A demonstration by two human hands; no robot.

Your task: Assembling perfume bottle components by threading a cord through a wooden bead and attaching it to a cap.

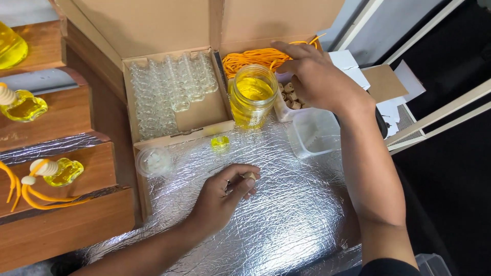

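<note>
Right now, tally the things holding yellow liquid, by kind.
Open glass jar by the right hand: 1
Small filled bottles with wooden caps on the wooden steps: 2
Tiny filled bottle on the foil mat: 1
Large container, partly cut off at the top left: 1
Total: 5

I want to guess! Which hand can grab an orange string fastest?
The right hand, probably. Its fingers already rest on the orange cords behind the jar of yellow liquid. The left hand sits nearer, pinching a small wooden cap.

The left hand (pixel 225 191) lies low with fingers curled and thumb and fingertips pinched together, while the right hand (pixel 314 76) reaches forward on an outstretched forearm, fingers bent downward.
</note>
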